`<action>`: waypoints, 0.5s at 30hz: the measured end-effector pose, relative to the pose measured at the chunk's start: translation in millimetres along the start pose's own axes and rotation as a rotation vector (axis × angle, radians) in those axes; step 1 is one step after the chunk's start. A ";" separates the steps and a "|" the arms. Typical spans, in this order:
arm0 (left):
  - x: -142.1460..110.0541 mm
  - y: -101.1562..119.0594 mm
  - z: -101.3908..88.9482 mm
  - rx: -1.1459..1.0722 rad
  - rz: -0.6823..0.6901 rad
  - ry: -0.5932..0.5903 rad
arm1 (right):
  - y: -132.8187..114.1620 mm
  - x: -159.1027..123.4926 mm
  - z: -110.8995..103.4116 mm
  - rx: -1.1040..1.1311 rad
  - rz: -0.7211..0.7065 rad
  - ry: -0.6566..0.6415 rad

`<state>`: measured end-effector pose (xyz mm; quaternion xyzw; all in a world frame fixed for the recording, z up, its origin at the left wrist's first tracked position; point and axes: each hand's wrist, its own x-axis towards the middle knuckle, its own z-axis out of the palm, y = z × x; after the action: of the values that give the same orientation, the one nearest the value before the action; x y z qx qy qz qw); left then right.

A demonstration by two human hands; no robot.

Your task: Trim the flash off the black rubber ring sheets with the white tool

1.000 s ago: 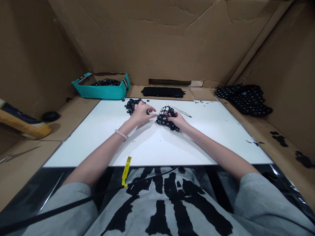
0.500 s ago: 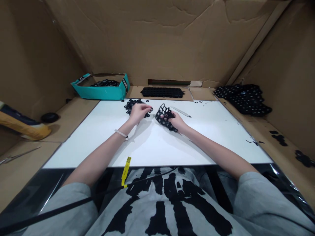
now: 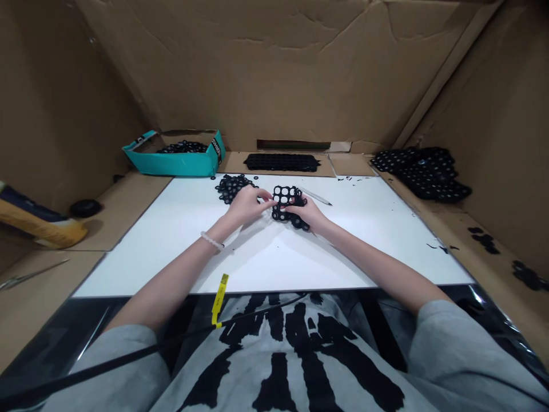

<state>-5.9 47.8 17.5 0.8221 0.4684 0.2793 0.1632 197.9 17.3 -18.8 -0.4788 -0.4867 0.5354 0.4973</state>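
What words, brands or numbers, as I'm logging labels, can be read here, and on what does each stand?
"SHIO", seemingly part of a longer word: black strip at the right end of the teal box.
White mark on the box's left strip: too small to read.
Print on the yellow tag: too blurred to read.
No numbers are legible.

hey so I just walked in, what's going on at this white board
A person works with bare hands over the white board. The right hand holds a piece of black ring mesh, and the left hand has its fingertips at the mesh's left edge. A pile of black rings lies just beyond the left hand. A teal box with more black pieces stands past the board's far left corner.
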 end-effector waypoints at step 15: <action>15.0 -45.9 -16.0 -0.354 -0.337 0.307 | -5.9 2.8 -10.7 -0.079 -0.018 0.076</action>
<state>-40.8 84.2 10.5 0.6395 0.5614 0.4471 0.2756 208.8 20.8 -13.7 -0.5139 -0.4925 0.4926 0.5007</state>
